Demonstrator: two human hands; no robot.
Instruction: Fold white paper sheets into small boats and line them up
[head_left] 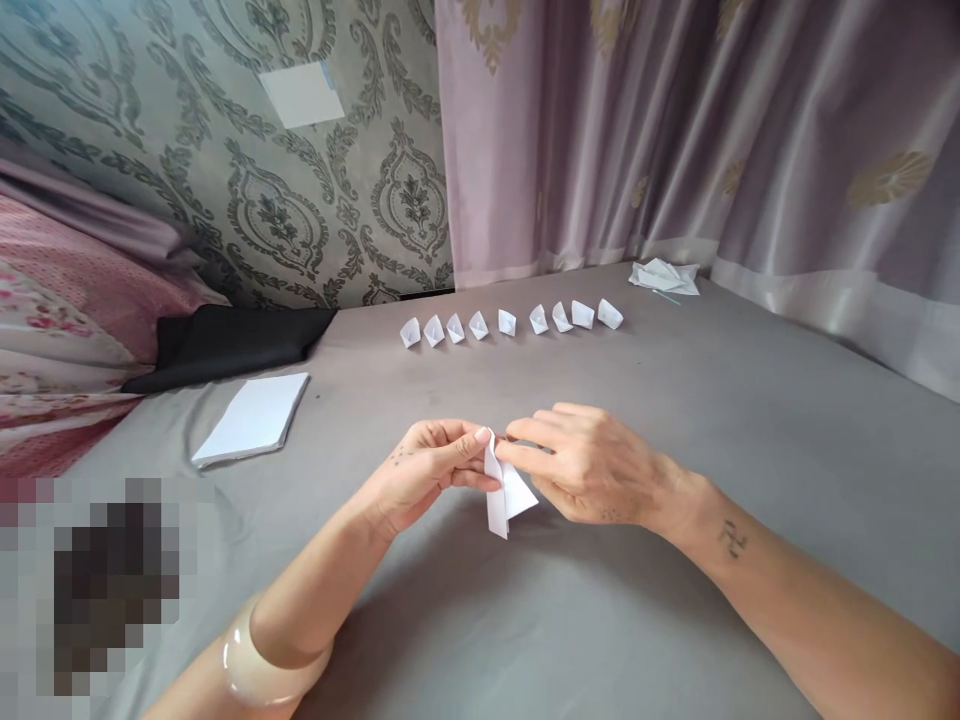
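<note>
My left hand (pixel 442 462) pinches a small folded white paper (pixel 498 508) between thumb and fingers, near its upper edge. The paper hangs over the middle of the bed-like surface, with a straight strip on the left and a pointed flap to the right. My right hand (pixel 592 462) has its fingers curled, with the index fingertip at the paper's upper fold; its thumb is mostly hidden. Farther off, several small folded paper boats (pixel 478 325) stand in a row.
A stack of white paper (pixel 253 418) lies on the left, in front of a folded black cloth (pixel 225 345). Crumpled white papers (pixel 664 277) and a thin bluish stick (pixel 666 297) lie at the far right. Curtains (pixel 585 150) and a patterned wall border the grey sheet (pixel 720 400).
</note>
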